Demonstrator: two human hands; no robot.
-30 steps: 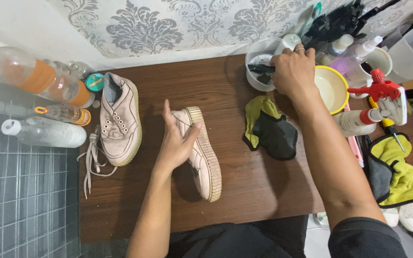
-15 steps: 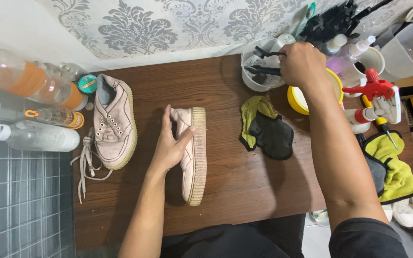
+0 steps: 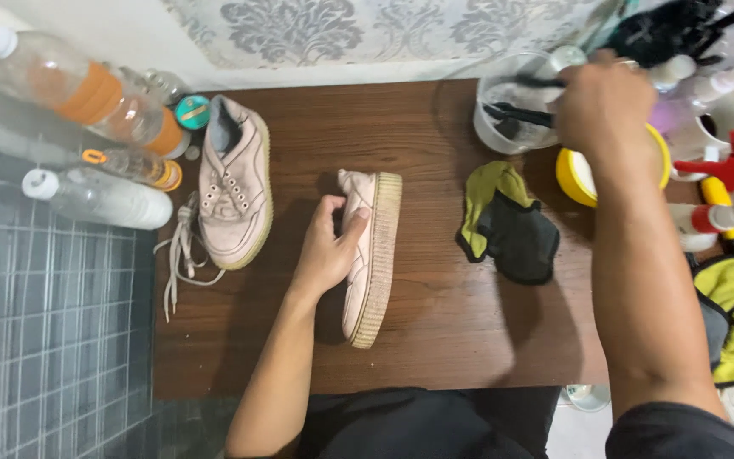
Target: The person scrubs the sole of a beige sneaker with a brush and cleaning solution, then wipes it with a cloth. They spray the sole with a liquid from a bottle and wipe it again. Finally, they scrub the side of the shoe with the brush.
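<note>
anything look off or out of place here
One pink shoe is tipped on its side, sole facing right, steadied by the left hand. The other shoe has no laces; loose laces trail off the table edge.

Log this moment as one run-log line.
left hand: holds pink shoe on its side | right hand: at clear container, grip unclear | second shoe: upright, apart

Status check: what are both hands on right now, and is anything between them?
Left hand grips pale pink platform sneaker, tipped on its side. Right hand over clear plastic tub. Yellow-and-black cloth lies between.
</note>
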